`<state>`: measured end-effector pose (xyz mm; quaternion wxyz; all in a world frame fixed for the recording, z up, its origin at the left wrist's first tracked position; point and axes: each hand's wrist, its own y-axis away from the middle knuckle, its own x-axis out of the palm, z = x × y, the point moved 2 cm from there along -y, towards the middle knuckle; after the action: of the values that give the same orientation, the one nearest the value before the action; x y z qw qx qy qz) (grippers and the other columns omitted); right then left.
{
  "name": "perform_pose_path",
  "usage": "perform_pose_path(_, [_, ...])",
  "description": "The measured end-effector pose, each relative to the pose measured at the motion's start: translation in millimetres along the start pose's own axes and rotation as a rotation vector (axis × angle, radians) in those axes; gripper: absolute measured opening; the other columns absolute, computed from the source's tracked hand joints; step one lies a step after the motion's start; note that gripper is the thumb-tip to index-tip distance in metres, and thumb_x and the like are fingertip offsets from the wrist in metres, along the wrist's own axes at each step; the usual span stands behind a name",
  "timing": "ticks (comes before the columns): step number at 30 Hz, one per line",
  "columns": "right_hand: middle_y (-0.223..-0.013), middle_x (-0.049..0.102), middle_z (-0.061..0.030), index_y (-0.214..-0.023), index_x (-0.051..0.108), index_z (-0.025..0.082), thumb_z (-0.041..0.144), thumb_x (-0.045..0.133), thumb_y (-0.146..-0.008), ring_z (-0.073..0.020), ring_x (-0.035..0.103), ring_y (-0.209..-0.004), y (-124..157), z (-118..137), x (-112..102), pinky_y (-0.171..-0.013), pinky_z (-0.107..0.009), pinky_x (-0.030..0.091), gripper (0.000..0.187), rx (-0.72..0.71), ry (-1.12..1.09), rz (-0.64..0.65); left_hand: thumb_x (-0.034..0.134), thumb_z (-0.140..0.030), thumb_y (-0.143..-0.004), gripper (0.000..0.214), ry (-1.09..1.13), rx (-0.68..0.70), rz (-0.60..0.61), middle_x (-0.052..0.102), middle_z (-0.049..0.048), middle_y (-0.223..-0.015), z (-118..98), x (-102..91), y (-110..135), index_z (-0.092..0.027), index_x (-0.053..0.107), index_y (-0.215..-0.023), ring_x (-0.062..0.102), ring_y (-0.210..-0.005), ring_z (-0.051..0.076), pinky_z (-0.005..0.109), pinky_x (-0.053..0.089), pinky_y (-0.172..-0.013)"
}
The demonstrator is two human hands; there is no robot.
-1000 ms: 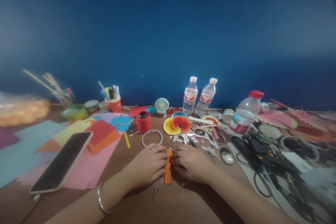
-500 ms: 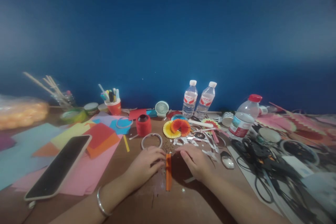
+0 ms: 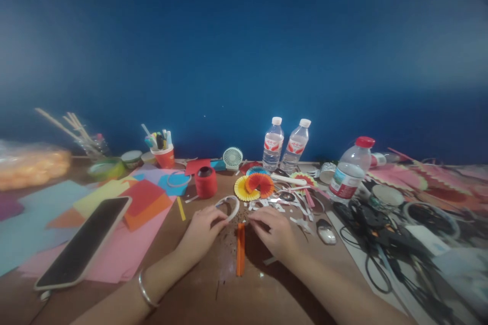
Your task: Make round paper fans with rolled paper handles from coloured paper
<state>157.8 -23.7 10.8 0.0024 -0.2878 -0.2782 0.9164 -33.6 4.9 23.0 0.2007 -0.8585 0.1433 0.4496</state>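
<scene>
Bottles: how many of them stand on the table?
3. A white-capped bottle and a second white-capped bottle stand side by side near the blue wall; a red-capped bottle stands to their right. Others may be hidden in the clutter behind it.

Holds a white ring (image 3: 231,206) tilted up off the brown table (image 3: 236,299) in the left hand (image 3: 200,233), rests the right hand (image 3: 272,233) palm-down just right of a folded orange paper strip (image 3: 240,249) lying between the two, with white paper scraps (image 3: 301,208), pleated paper fans (image 3: 254,186), a red spool (image 3: 206,182) and two water bottles (image 3: 273,144) beyond.
</scene>
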Motion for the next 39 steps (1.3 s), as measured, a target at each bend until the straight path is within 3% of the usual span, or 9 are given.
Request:
perform_pose_path(5, [-0.093, 0.065, -0.0066, -0.096, 0.066, 0.020, 0.021, 0.059, -0.075, -0.0184, 0.060, -0.083, 3.5, 13.7, 8.5, -0.075, -0.030, 0.048, 0.022, 0.153, -0.105, -0.087, 0.051, -0.034, -0.079, 0.018, 0.178, -0.006, 0.017, 0.058, -0.0010, -0.073, -19.9, 10.3, 14.4, -0.022, 0.062, -0.072, 0.053, -0.073, 0.015, 0.026, 0.038, -0.067])
perform_pose_path(11, [-0.077, 0.067, -0.0049, -0.081, 0.069, 0.019, 0.018, 0.060, -0.074, -0.0163, 0.061, -0.071, 7.5, 20.4, 10.1, -0.066, -0.026, 0.048, 0.011, 0.095, -0.128, -0.120, 0.050, -0.032, -0.081, 0.018, 0.209, 0.017, -0.020, 0.055, -0.0003, -0.071, -23.2, 16.5, 21.0, -0.021, 0.063, -0.074, 0.052, -0.069, 0.013, 0.024, 0.039, -0.063])
perform_pose_path(15, [-0.071, 0.064, -0.0035, -0.074, 0.066, 0.018, 0.019, 0.059, -0.074, -0.0157, 0.059, -0.068, 7.5, 22.8, 6.4, -0.065, -0.026, 0.047, 0.007, 0.101, -0.185, -0.165, 0.048, -0.029, -0.082, 0.017, 0.162, 0.145, -0.072, 0.054, 0.0017, -0.073, -19.9, 16.4, 23.9, -0.019, 0.062, -0.078, 0.052, -0.069, 0.014, 0.025, 0.039, -0.063])
perform_pose_path(20, [-0.095, 0.065, -0.0051, -0.110, 0.057, 0.022, 0.020, 0.052, -0.080, -0.0171, 0.060, -0.085, 2.6, 14.7, 2.3, -0.077, -0.031, 0.047, 0.031, 0.184, -0.378, -0.140, 0.052, -0.019, -0.080, 0.010, 0.061, 0.420, -0.140, 0.056, 0.0042, -0.079, -16.2, 16.5, 28.7, -0.018, 0.059, -0.086, 0.051, -0.075, 0.015, 0.029, 0.040, -0.068])
perform_pose_path(23, [-0.098, 0.065, -0.0045, -0.102, 0.063, 0.024, 0.020, 0.053, -0.079, -0.0186, 0.059, -0.091, 2.0, 12.1, 0.8, -0.082, -0.033, 0.045, 0.025, 0.134, -0.360, -0.094, 0.053, -0.016, -0.079, 0.009, 0.025, 0.476, -0.168, 0.056, 0.0050, -0.080, -16.9, 16.1, 29.0, -0.017, 0.058, -0.087, 0.050, -0.076, 0.016, 0.030, 0.040, -0.069])
perform_pose_path(27, [-0.097, 0.066, -0.0039, -0.101, 0.064, 0.025, 0.020, 0.054, -0.078, -0.0187, 0.059, -0.089, 5.3, 13.3, -2.6, -0.082, -0.033, 0.045, 0.026, 0.139, -0.334, -0.137, 0.053, -0.014, -0.078, 0.010, -0.016, 0.493, -0.188, 0.057, 0.0054, -0.080, -20.5, 13.5, 28.9, -0.017, 0.058, -0.086, 0.050, -0.076, 0.017, 0.031, 0.041, -0.069])
perform_pose_path(32, [-0.080, 0.067, -0.0027, -0.080, 0.068, 0.022, 0.023, 0.062, -0.072, -0.0167, 0.060, -0.075, 1.7, 10.5, -3.9, -0.071, -0.029, 0.047, 0.010, 0.285, -0.533, -0.168, 0.050, -0.012, -0.079, 0.014, -0.052, 0.578, -0.208, 0.059, 0.0060, -0.078, -24.1, 8.9, 28.3, -0.017, 0.059, -0.088, 0.052, -0.077, 0.017, 0.031, 0.043, -0.069])
perform_pose_path(36, [-0.061, 0.061, 0.0014, -0.076, 0.064, 0.019, 0.027, 0.068, -0.067, -0.0096, 0.051, -0.050, -3.6, 11.3, 0.3, -0.051, -0.022, 0.043, 0.013, 0.442, -0.953, -0.027, 0.043, -0.012, -0.082, 0.019, -0.159, 0.694, -0.189, 0.060, 0.0045, -0.073, -27.2, 6.1, 24.8, -0.017, 0.061, -0.082, 0.053, -0.072, 0.015, 0.029, 0.045, -0.068])
perform_pose_path(39, [-0.061, 0.060, 0.0011, -0.074, 0.065, 0.016, 0.026, 0.071, -0.063, -0.0086, 0.051, -0.052, -3.4, 17.5, 3.8, -0.053, -0.021, 0.041, 0.016, 0.483, -1.039, 0.118, 0.038, -0.016, -0.086, 0.023, -0.223, 0.760, -0.212, 0.061, 0.0049, -0.073, -29.0, 4.1, 22.9, -0.018, 0.061, -0.085, 0.055, -0.073, 0.015, 0.030, 0.046, -0.069])
